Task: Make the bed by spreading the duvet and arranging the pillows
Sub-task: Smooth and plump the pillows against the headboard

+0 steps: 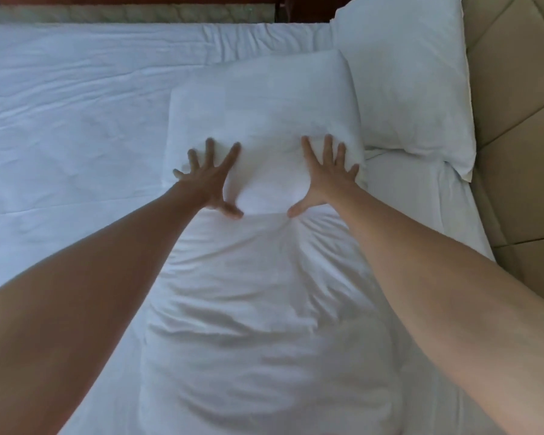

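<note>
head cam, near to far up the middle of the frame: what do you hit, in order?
Rumpled duvet → left hand and right hand, level with each other, fingers spread flat, pressing → the near pillow they press on → flat sheet → dark headboard strip.

Both arms stretched forward, left hand [208, 177] and right hand [322, 175] pressed flat with fingers spread on a white pillow [264, 102]. Second pillow [405, 83] just beside it, against the beige padded headboard [515, 105]. Rumpled duvet [264, 293] below, white sheet [76, 120] to the left.
</note>
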Demonstrator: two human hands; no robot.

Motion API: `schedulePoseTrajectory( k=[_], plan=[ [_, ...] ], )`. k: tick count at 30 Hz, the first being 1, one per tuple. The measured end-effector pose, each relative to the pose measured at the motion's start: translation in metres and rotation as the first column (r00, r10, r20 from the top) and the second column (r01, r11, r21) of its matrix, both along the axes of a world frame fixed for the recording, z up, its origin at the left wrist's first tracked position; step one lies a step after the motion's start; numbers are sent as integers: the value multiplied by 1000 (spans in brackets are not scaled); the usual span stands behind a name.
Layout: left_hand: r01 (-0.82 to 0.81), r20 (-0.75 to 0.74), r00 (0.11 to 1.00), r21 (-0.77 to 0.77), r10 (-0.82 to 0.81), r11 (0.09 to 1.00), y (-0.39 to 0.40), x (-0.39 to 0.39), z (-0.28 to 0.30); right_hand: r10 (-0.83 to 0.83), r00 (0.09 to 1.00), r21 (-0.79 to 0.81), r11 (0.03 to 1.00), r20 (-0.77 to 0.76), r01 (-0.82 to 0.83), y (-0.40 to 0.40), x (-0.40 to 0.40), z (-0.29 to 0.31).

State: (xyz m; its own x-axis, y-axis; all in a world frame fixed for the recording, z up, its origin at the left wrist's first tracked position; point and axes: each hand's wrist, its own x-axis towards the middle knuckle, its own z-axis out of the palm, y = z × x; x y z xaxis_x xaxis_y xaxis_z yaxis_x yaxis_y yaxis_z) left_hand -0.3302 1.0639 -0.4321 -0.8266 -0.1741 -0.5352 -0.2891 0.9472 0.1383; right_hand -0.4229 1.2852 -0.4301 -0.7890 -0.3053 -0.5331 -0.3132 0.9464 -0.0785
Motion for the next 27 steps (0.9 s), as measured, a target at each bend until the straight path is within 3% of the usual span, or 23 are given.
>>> schedulePoseTrajectory(
  k=[4,9,13,16,19,22,27],
  plan=[
    [60,92,994,-63,-54,996,12,-17,-27,-43,995,72,997,92,36,2,-15,-24],
    [67,143,988,-107,-52,992,16,-23,-47,-50,994,65,997,93,44,0,-15,-54],
    [34,93,995,-108,-24,994,15,-11,-57,-91,996,-64,994,-15,90,2,0,-62],
    [-29,40,999,2,29,1000,9,11,-66,-236,965,-170,961,-111,216,23,30,-71],
    [-105,32,994,65,103,992,6,39,-61,-440,897,-185,886,-50,424,45,57,-73],
    [-292,32,956,120,291,949,12,73,-56,-597,796,-177,776,102,605,63,73,-69],
    [-639,147,769,200,622,743,16,130,-65,-764,525,-209,482,376,851,100,105,-79]
  ],
)
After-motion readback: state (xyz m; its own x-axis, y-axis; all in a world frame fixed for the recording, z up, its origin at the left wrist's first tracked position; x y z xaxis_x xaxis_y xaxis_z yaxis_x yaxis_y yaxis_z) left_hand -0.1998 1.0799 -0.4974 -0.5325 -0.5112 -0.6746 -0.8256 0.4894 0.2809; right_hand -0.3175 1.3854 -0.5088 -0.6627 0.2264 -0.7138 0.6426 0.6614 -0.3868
